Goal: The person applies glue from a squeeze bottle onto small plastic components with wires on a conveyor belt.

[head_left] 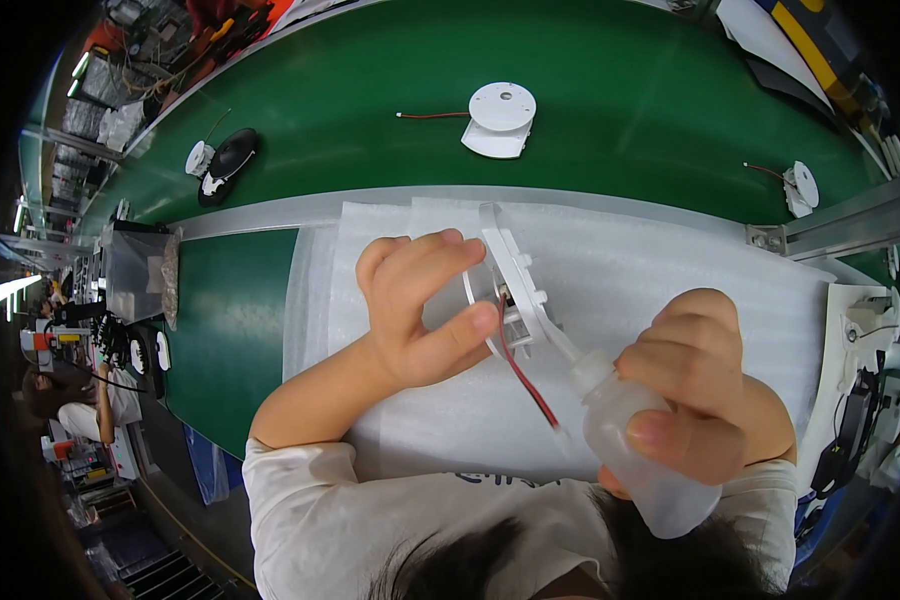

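Note:
Above the white foam sheet, my left hand pinches a white plastic assembly between thumb and fingers. The part is tilted on edge, with small pegs along its side and a red and black wire hanging down from it. My right hand is wrapped round a translucent squeeze bottle. The bottle is held slanted, its narrow nozzle pointing up and left to the lower edge of the white assembly. Whether the tip touches it I cannot tell.
Beyond the sheet, a green conveyor belt carries a similar white assembly with wire, another at the right, and a black-and-white one at the left. A clear bin stands left. A metal post rises right.

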{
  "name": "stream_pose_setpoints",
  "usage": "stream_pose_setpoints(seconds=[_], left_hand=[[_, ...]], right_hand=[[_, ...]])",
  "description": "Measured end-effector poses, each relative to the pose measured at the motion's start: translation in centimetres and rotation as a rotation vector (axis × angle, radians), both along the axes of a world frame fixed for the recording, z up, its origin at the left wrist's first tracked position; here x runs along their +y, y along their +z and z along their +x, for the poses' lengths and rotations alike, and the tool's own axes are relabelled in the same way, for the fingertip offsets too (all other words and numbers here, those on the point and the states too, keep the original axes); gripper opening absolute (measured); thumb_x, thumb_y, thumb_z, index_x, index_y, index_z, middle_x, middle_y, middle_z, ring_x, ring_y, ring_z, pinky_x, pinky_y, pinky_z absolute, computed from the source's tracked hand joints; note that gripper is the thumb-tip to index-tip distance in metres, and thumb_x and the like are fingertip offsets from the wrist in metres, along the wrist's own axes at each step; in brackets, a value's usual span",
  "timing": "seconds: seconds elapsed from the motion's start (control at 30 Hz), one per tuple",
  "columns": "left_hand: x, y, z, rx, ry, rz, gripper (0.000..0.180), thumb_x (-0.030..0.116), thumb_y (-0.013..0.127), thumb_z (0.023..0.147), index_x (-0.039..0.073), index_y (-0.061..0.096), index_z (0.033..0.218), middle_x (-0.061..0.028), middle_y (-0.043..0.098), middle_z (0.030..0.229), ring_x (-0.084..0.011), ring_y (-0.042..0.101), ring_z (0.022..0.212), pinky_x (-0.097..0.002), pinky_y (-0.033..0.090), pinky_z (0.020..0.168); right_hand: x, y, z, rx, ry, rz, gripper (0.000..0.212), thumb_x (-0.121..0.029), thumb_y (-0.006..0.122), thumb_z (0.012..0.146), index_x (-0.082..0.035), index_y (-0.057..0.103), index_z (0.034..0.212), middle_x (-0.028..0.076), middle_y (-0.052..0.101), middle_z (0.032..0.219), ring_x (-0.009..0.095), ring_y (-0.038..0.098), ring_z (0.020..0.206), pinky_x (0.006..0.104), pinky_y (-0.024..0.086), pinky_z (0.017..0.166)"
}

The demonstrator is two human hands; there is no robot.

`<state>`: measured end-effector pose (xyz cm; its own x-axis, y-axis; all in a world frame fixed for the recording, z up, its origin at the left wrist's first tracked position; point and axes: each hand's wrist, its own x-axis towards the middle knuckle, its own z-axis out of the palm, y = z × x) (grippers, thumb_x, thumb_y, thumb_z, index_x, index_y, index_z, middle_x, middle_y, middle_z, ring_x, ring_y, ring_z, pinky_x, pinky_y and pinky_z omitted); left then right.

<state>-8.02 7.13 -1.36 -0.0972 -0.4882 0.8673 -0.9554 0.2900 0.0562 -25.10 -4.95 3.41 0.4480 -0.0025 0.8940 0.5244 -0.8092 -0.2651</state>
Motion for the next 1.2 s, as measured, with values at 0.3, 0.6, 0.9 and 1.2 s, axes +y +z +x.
stream_pose_setpoints(seconds=[0.3,0.6,0.9,1.2], left_hand=[[-0.1,0.0,0.4,0.195,-0.064,0.084,0.078,0.022,0.077,0.048,0.015,0.039,0.115,-0.0113,0.052,0.1,-0.024,0.051,0.084,-0.0332,0.031,0.068],[0.8,-0.5,-0.6,0.741,-0.134,0.304,0.076,0.019,0.075,0.051,-0.001,0.035,0.111,-0.0138,0.045,0.105,-0.023,0.05,0.091,-0.0335,0.038,0.084],[0.8,-0.1,-0.8,0.878,-0.228,0.363,0.076,0.019,0.075,0.053,-0.002,0.032,0.112,-0.0136,0.042,0.106,-0.0203,0.048,0.097,-0.0329,0.039,0.086],[1.2,0.7,-1.1,1.2,-0.319,0.433,0.069,0.024,0.074,0.06,0.001,0.033,0.11,-0.0107,0.047,0.102,-0.0173,0.049,0.095,-0.031,0.04,0.083]], right_hand=[[0.3,-0.7,0.5,-0.147,-0.016,0.024,0.035,-0.018,0.063,0.06,-0.01,0.05,0.092,0.007,0.053,0.069,0.015,0.044,0.05,0.0271,0.03,0.044],[0.4,-1.1,0.5,-0.181,-0.034,-0.012,0.032,-0.023,0.063,0.066,-0.013,0.048,0.093,0.005,0.052,0.069,0.015,0.045,0.053,0.0281,0.031,0.047],[-0.2,-0.5,-0.7,0.079,0.008,-0.089,0.043,-0.041,0.058,0.076,-0.017,0.037,0.103,0.005,0.048,0.081,0.018,0.045,0.065,0.0327,0.034,0.061],[-0.1,-0.9,0.6,-0.129,-0.019,-0.027,0.03,-0.02,0.061,0.067,-0.012,0.047,0.092,0.005,0.052,0.071,0.015,0.044,0.053,0.0265,0.033,0.048]])
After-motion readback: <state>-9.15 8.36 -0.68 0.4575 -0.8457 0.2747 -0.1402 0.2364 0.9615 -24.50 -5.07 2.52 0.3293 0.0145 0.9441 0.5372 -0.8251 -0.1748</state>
